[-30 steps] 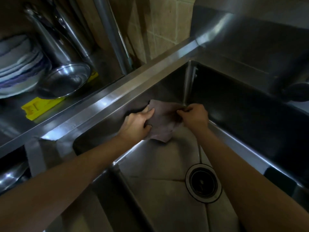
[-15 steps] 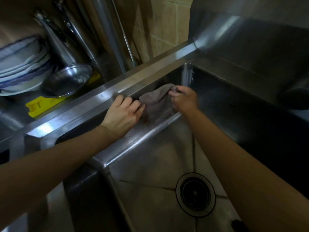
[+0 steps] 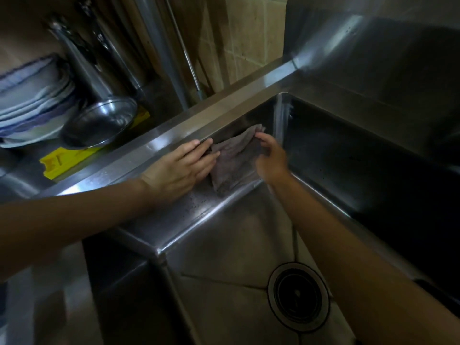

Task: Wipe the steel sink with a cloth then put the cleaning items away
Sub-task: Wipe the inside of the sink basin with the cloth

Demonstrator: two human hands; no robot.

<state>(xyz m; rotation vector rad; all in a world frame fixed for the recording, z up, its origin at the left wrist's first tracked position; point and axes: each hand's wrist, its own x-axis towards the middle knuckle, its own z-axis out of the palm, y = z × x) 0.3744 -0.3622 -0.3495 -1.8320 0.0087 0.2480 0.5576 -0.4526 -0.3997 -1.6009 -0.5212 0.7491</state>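
The sink point(image 3: 224, 245) holds a grey cloth point(image 3: 234, 160) against its far wall, near the corner, and a drain point(image 3: 298, 297) in its floor. The left hand point(image 3: 181, 168) presses the cloth's edge with straight fingers; the right hand point(image 3: 270, 158) pinches the cloth; bowls point(image 3: 29, 103) are stacked on the worktop point(image 3: 22, 175) beyond the rim.

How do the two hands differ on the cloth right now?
The left hand lies flat, fingers straight, pressing the cloth against the sink wall; the right hand has curled fingers pinching the cloth's upper edge. The left hand sits at the rim; the right hand is nearer the back corner. Both touch the same cloth.
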